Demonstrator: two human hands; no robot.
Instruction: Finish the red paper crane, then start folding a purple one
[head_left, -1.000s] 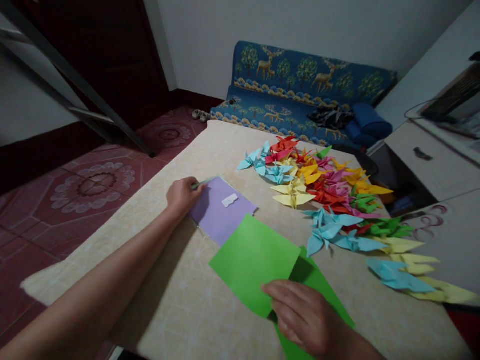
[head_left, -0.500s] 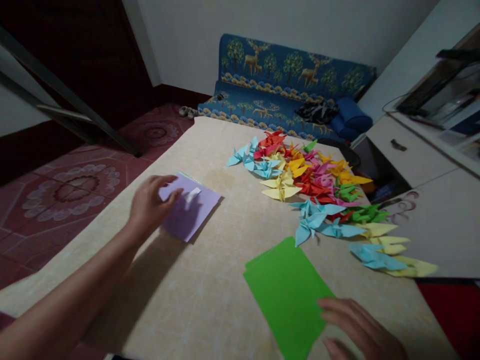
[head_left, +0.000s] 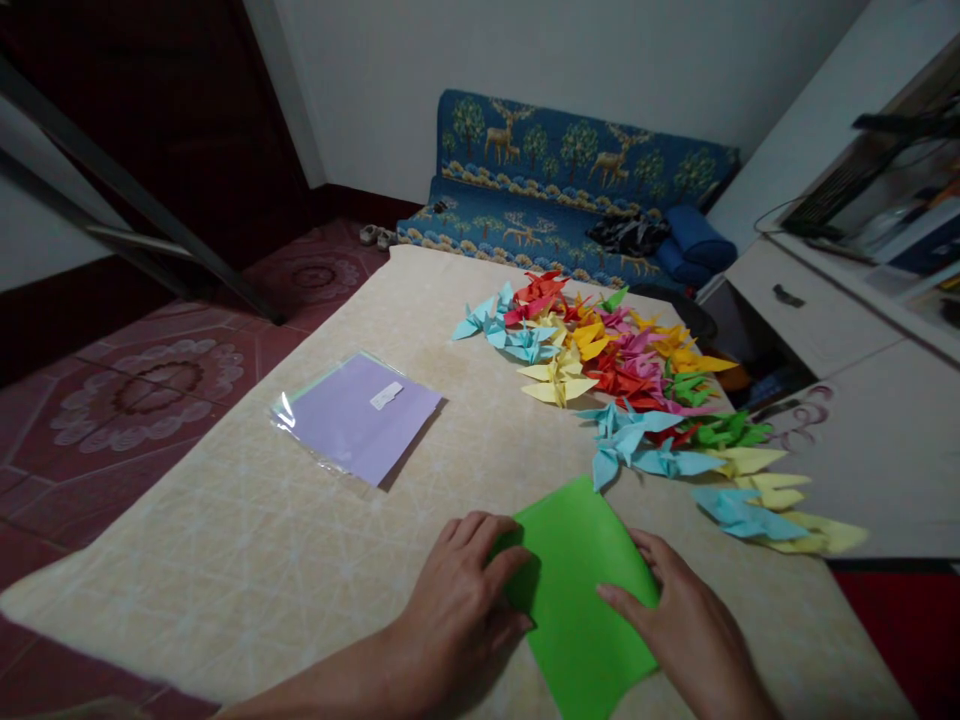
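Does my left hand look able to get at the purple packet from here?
Probably yes: only tablecloth shows between your left hand and the purple packet, though that hand is at the green paper now.

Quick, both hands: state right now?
Left hand: partly curled at the left edge of the green paper; grip unclear.
Right hand: holding the green paper by its right edge.
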